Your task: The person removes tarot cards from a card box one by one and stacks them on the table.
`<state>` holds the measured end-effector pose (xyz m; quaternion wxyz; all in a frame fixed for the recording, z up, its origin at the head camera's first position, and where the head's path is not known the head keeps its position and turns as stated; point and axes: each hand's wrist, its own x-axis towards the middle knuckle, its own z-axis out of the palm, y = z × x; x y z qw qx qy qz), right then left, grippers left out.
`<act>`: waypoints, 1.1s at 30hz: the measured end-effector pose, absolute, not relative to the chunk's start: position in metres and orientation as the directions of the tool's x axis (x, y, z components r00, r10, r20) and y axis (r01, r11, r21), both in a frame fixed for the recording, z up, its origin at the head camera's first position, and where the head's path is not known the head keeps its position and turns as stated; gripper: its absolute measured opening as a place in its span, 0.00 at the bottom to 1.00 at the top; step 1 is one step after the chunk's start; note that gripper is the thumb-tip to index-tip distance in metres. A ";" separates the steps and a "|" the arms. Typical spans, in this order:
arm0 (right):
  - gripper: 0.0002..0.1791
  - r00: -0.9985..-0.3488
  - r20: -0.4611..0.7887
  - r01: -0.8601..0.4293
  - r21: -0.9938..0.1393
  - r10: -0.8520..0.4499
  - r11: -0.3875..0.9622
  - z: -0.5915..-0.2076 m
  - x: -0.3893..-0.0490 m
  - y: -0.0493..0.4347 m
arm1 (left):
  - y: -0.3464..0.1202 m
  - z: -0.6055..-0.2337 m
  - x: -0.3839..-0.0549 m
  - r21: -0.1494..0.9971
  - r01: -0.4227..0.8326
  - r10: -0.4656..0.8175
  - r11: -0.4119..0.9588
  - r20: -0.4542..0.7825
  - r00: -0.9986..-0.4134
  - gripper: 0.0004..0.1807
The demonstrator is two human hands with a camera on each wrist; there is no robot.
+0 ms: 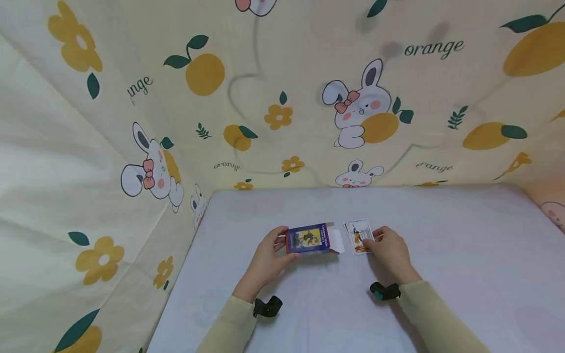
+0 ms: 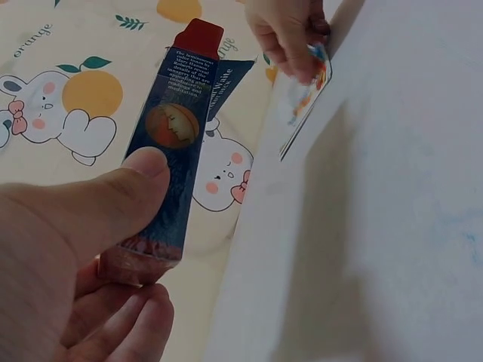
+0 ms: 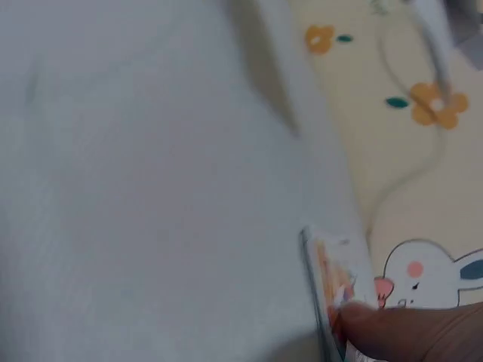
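My left hand [image 1: 268,256] grips the closed end of a small blue-and-red card box [image 1: 308,239], thumb on its near side. The box is held level above the table, and its white end flap [image 1: 336,240] hangs open toward the right. In the left wrist view, a round face picture and fine print show on the narrow side of the card box [image 2: 170,151]. Just right of the flap, a thin stack of illustrated cards [image 1: 359,234] is pinched by my right hand [image 1: 393,252], with the thumb on the top card. In the right wrist view only part of the cards [image 3: 332,275] shows.
The table [image 1: 318,304] has a white cover. Behind it and on the left hangs a cream cloth [image 1: 304,59] printed with rabbits, oranges and flowers. Black wrist cameras sit on the left wrist [image 1: 268,307] and right wrist [image 1: 385,291].
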<state>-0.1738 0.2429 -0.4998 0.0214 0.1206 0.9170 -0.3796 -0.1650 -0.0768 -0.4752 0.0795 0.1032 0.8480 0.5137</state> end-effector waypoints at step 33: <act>0.22 -0.940 -0.260 0.342 -0.708 0.222 0.618 -0.502 -0.177 0.264 | -0.059 -0.475 -0.174 0.889 0.140 0.355 0.435 -0.026 -0.934 0.43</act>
